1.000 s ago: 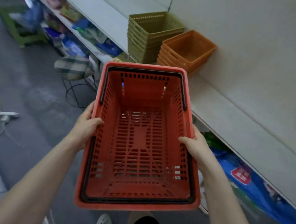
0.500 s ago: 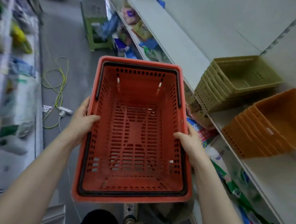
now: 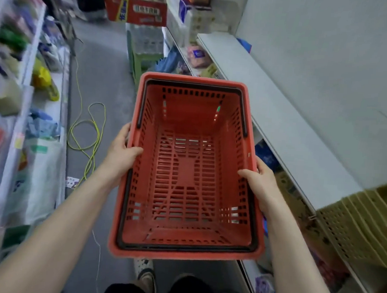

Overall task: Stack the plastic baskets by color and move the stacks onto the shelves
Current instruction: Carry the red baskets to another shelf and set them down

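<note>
Both hands are on the one basket. Her or his left hand [image 3: 122,151] grips the left long side of the red shopping basket [image 3: 186,175], thumb laid over the rim and pointing into the basket, the other fingers curled round the outside edge. On the opposite long side the right hand [image 3: 261,184] has the same hold, thumb on top of the rim and fingers wrapped beneath it. The forearms are bare.

Held this way, the basket hangs level in the air at about waist height over the grey aisle floor [image 3: 96,56], open side up and with nothing in it. Its two black handles [image 3: 181,248] lie folded flat along the inside of the rim. It is just beside the long white shelf [image 3: 270,101] on the person's right and does not touch it.

Further along that shelf, at the right edge of the view, stands a nested stack of olive-green baskets [image 3: 355,226], partly cut off by the frame and apart from the red one. Packaged goods sit on the lower shelf beneath, too dim to name.

On the floor to the left, a yellow-green cable [image 3: 96,126] lies in loose loops. Beyond the basket stands a green stool [image 3: 136,59], and a red carton [image 3: 137,11] sits at the far end of the aisle. Left-hand shelves [image 3: 27,72] hold bagged goods, blurred. One patterned shoe [image 3: 146,276] shows below the basket.
</note>
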The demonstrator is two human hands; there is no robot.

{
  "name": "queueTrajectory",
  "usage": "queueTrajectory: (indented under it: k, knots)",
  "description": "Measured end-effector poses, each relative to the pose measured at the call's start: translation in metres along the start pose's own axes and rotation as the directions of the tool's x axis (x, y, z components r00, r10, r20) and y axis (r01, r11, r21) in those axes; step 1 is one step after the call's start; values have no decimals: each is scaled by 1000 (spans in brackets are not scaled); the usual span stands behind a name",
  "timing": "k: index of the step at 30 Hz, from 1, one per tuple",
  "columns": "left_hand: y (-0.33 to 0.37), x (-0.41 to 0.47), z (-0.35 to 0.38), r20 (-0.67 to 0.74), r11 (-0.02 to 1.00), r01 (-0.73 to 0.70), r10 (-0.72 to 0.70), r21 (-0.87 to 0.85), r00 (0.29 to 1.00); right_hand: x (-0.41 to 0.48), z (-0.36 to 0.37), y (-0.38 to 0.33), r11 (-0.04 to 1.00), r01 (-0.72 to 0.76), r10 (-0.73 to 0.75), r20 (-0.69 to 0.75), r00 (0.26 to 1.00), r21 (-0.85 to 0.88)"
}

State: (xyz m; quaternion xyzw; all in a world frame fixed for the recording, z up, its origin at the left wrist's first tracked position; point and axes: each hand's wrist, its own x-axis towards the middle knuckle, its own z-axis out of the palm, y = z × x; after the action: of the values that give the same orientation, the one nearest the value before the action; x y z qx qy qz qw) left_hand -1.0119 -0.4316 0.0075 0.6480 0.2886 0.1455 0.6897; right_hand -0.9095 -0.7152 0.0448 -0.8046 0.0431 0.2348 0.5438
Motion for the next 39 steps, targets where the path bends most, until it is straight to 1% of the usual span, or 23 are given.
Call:
queueTrajectory:
  k: [4,7,10,13,19,23,25,28,31,34,39]
  knots:
    - [27,91,-13,22,999,1,-2,48,1000,60,33,-48,999,24,-25,-43,999,-27]
    - [43,156,-19,42,997,-11,7,80,999,110,54,-81,994,54,-62,-79,995,-96]
    - [57,221,-19,58,995,-28,22,100,998,164,75,-111,990,94,-102,-70,992,-107]
    - [75,293,-17,46,996,-17,13,83,999,225,95,-145,993,93,-96,-44,994,-74]
    - [126,424,-17,43,998,-24,22,53,999,342,125,-226,989,113,-114,-14,993,-96]
    - [159,507,-19,94,996,-56,49,73,994,405,144,-278,986,143,-145,-27,989,-86]
    - [175,553,-18,156,991,-93,76,100,985,434,150,-301,987,144,-147,-38,988,-73]
    - [205,623,-10,292,986,-118,80,115,953,468,158,-332,992,121,-125,-115,986,-39]
    - [236,689,5,423,978,-150,76,145,903,493,163,-360,996,92,-90,-223,971,0]
    - [261,748,30,539,977,-162,61,141,840,514,160,-384,998,44,-27,-328,944,45]
    - [284,817,93,691,969,-202,48,143,721,548,131,-411,993,-45,87,-423,902,109]
